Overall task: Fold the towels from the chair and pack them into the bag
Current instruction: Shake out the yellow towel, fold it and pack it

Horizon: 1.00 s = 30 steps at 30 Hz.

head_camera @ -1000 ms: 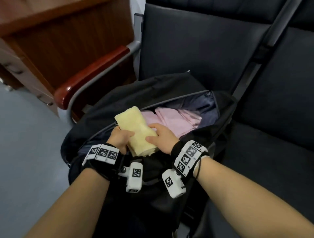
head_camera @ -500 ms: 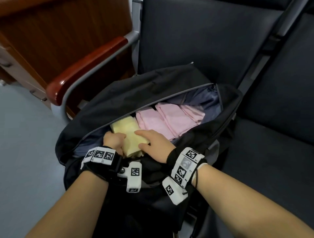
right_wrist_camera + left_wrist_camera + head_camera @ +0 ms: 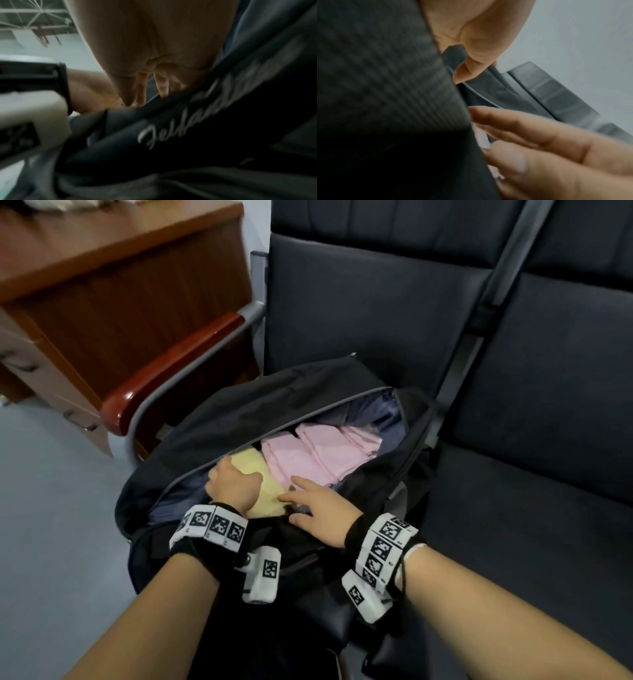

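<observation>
A big black cloth bag [image 3: 239, 412] sits on the seat of a dark padded chair [image 3: 359, 313] with its zip top wide open. Inside, a soft folded yellow towel [image 3: 265, 491] lies at the near left end of the opening. Right beside it, touching it, are folded pink towels [image 3: 318, 453] that fill the middle of the bag. Grey lining [image 3: 383, 412] shows at the far end.

The left hand [image 3: 233, 486] rests on top of the yellow towel. Its fingers bend down over the towel's far edge, and the thumb lies flat on the towel. I cannot tell if the fingers are really gripping it. The right hand [image 3: 318, 511] lies at the near rim of the bag, next to the yellow towel. Its fingers are straight and a little spread, with the tips touching the towels where yellow meets pink.

The right wrist view shows white curly writing [image 3: 197, 116] on the side of the bag, too blurry to read.

A red-brown armrest [image 3: 164, 381] on a grey metal frame is to the left of the bag. Past it stands a brown wooden counter [image 3: 120, 278] on a pale blue-grey floor [image 3: 51, 525].
</observation>
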### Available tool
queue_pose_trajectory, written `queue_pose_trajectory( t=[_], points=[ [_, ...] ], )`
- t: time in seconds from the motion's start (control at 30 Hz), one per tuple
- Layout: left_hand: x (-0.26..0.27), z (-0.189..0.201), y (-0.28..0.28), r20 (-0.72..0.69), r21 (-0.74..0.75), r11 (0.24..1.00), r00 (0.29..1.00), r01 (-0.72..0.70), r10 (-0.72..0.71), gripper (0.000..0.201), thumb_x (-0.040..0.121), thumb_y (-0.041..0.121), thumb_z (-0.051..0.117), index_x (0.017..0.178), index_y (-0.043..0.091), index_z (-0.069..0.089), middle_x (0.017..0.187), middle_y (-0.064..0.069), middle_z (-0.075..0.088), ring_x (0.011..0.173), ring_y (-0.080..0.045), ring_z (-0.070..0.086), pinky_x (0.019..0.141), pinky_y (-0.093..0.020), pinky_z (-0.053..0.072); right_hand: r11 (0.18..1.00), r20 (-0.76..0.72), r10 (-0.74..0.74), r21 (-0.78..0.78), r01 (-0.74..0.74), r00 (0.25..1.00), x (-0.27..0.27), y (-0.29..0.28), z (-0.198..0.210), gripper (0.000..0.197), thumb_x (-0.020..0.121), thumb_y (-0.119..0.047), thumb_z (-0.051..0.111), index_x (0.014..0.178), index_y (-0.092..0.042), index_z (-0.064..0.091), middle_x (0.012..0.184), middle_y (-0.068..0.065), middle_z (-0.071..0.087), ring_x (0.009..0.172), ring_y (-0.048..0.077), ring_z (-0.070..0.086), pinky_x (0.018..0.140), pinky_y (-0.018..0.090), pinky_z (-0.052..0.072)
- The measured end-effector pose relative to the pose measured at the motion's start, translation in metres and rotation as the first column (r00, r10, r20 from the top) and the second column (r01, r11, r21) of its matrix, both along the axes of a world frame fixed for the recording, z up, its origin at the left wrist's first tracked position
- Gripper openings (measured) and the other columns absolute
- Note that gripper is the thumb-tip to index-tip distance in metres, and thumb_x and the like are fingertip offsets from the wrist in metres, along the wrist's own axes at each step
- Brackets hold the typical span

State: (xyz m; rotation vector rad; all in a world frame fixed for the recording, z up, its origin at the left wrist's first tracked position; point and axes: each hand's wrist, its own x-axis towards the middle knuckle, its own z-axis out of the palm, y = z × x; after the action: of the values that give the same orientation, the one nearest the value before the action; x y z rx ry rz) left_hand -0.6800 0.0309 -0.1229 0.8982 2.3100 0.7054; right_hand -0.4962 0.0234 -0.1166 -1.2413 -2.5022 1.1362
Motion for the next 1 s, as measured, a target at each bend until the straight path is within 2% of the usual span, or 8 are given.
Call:
queue_pose_trajectory(
  t=[0.07, 0.13, 0.33, 0.47, 0.57, 0.8, 0.9, 1.0],
  points=[
    [0.03, 0.023, -0.014, -0.114, 0.08, 0.988, 0.986, 0.13, -0.121, 0.06, 0.082, 0.024, 0.064, 0.14, 0.024, 0.051, 0.146, -0.01, 0.046, 0.137, -0.035, 0.038, 0.111, -0.05, 0.036, 0.995, -0.095, -0.073, 0.061, 0.079, 0.993, 0.034, -0.014, 0.024, 0.039, 0.092, -0.013, 0.063, 0.131, -0.015, 0.063, 0.14, 0.01, 0.055, 0.129, 0.019, 0.05, 0.109, 0.017, 0.028],
    [0.071, 0.043, -0.028, -0.142, 0.171, 0.946, 0.957, 0.274, -0.252, 0.046, 0.081, 0.02, 0.063, 0.126, 0.027, 0.061, 0.138, -0.006, 0.052, 0.13, -0.033, 0.044, 0.106, -0.048, 0.039, 0.974, -0.161, -0.188, 0.099, 0.206, 0.969, 0.08, -0.031, 0.046, 0.033, 0.091, -0.009, 0.063, 0.124, -0.013, 0.067, 0.123, 0.005, 0.065, 0.113, 0.017, 0.059, 0.102, 0.023, 0.042],
    [0.221, 0.077, -0.057, -0.173, 0.289, 0.686, 0.742, 0.667, -0.648, 0.029, 0.083, 0.008, 0.063, 0.107, 0.021, 0.072, 0.122, -0.005, 0.064, 0.117, -0.029, 0.057, 0.102, -0.043, 0.045, 0.797, -0.111, -0.575, 0.148, 0.586, 0.81, 0.251, -0.097, 0.078, 0.028, 0.092, -0.013, 0.061, 0.118, -0.021, 0.068, 0.11, -0.003, 0.068, 0.101, 0.012, 0.063, 0.095, 0.03, 0.049],
    [0.326, 0.078, -0.08, -0.182, 0.226, 0.517, 0.557, 0.826, -0.81, 0.025, 0.089, 0.013, 0.061, 0.11, 0.024, 0.07, 0.123, 0.001, 0.059, 0.114, -0.025, 0.056, 0.099, -0.045, 0.047, 0.626, -0.078, -0.764, 0.149, 0.765, 0.641, 0.369, -0.155, 0.081, 0.029, 0.091, -0.015, 0.06, 0.117, -0.026, 0.067, 0.108, -0.008, 0.068, 0.101, 0.009, 0.062, 0.091, 0.026, 0.05],
    [0.404, 0.077, -0.096, -0.18, 0.201, 0.43, 0.465, 0.88, -0.867, 0.023, 0.091, 0.015, 0.061, 0.109, 0.027, 0.069, 0.12, 0.002, 0.058, 0.113, -0.022, 0.057, 0.098, -0.042, 0.048, 0.523, -0.047, -0.843, 0.167, 0.836, 0.537, 0.454, -0.193, 0.078, 0.031, 0.089, -0.012, 0.061, 0.118, -0.023, 0.066, 0.103, -0.005, 0.068, 0.097, 0.014, 0.064, 0.087, 0.026, 0.05],
    [0.573, 0.066, -0.127, -0.149, 0.172, 0.254, 0.28, 0.952, -0.948, 0.025, 0.091, 0.013, 0.061, 0.113, 0.024, 0.069, 0.115, 0.003, 0.058, 0.107, -0.018, 0.056, 0.092, -0.029, 0.045, 0.3, -0.018, -0.95, 0.218, 0.929, 0.311, 0.621, -0.262, 0.047, 0.04, 0.084, -0.008, 0.062, 0.123, -0.016, 0.064, 0.12, 0.006, 0.065, 0.11, 0.025, 0.061, 0.09, 0.026, 0.043],
    [0.634, 0.058, -0.142, -0.111, 0.174, 0.192, 0.213, 0.966, -0.971, 0.027, 0.09, 0.011, 0.061, 0.113, 0.022, 0.07, 0.113, 0.004, 0.059, 0.106, -0.015, 0.057, 0.091, -0.026, 0.044, 0.233, 0.056, -0.972, 0.274, 0.933, 0.227, 0.677, -0.288, 0.027, 0.045, 0.083, -0.007, 0.061, 0.128, -0.017, 0.061, 0.133, 0.008, 0.055, 0.121, 0.03, 0.051, 0.103, 0.034, 0.039],
    [0.685, 0.049, -0.152, -0.085, 0.18, 0.157, 0.174, 0.971, -0.981, 0.029, 0.088, 0.008, 0.062, 0.113, 0.019, 0.071, 0.11, 0.005, 0.06, 0.104, -0.012, 0.058, 0.087, -0.02, 0.041, 0.203, 0.111, -0.978, 0.322, 0.925, 0.176, 0.721, -0.295, 0.015, 0.049, 0.084, -0.008, 0.06, 0.131, -0.022, 0.06, 0.145, 0.01, 0.045, 0.125, 0.035, 0.044, 0.107, 0.039, 0.037]
  ],
)
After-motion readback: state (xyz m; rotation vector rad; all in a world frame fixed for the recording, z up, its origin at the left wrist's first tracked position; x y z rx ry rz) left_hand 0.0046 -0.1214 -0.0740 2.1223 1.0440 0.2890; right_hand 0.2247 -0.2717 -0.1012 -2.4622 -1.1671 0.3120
